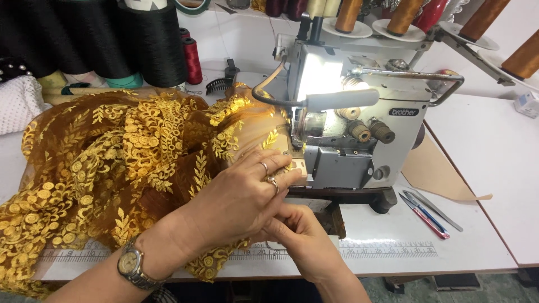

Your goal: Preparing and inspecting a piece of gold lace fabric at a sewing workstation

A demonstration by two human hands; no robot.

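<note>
The left hand (236, 196) hides the right hand's (297, 235) fingertips. At nine o'clock, the gold cloth (112, 163) is cut off by the edge.

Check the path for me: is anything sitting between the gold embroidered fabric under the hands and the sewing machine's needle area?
Nothing visible. The left hand presses the gold embroidered fabric right against the sewing machine, the right hand just below it. The tweezers lie off to the right.

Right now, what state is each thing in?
Sewing machine: lamp lit.
Fabric: bunched, edge at the machine.
Left hand: flat on fabric.
Right hand: pinching fabric edge.
Tweezers: lying on the table.
Red spool: upright.
</note>
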